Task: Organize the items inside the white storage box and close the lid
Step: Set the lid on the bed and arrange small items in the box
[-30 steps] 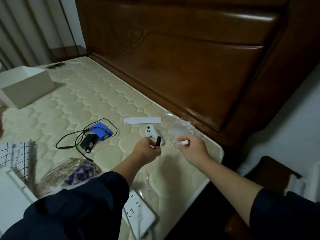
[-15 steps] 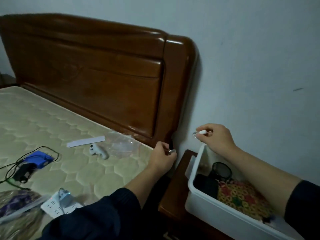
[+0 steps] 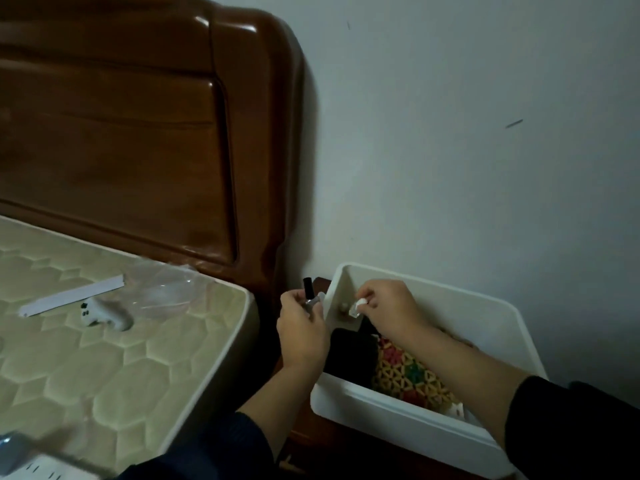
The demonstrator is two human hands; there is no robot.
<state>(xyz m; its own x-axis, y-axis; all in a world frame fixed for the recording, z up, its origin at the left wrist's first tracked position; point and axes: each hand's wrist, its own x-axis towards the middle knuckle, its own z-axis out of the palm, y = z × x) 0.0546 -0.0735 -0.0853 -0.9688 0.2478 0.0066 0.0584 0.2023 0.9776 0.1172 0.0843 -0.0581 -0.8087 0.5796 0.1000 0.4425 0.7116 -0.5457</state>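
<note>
We are pinching a small white item in the grip of our right hand, fingertips curled tightly round it; what it is we cannot tell. That grip is hanging inside the white storage box, near its left wall, so the drop spot is lying straight below: dark contents beneath the fingers and a woven, multicoloured piece nearer to us.

Our left hand is gripping a small bottle with a black cap, its long axis standing about upright, cap uppermost. This grip is sitting just outside the box's left wall, so the box is lying to the right of it, the rim between the two hands. We are judging the right hand the nearer to release, since it only needs lowering, while the left must be crossing the rim first.

Farther left, on the bed, a white controller-like thing, a white strip and a clear plastic bag are still waiting. No lid is showing.
</note>
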